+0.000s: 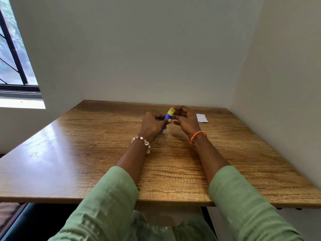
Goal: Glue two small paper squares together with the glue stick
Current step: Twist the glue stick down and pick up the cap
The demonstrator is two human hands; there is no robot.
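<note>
A blue glue stick [167, 117] with a yellow cap [171, 111] is held tilted above the far middle of the wooden table [104, 162]. My left hand [152, 125] grips its blue body. The fingers of my right hand [185, 119] curl round the yellow cap at the upper end. White paper [202, 118] lies flat on the table just to the right of my right hand, untouched. Whether it is one square or two stacked I cannot tell.
Plain walls close off the table at the back and on the right. A window [13, 54] is at the far left. The table's front edge runs just below my green sleeves [111, 197].
</note>
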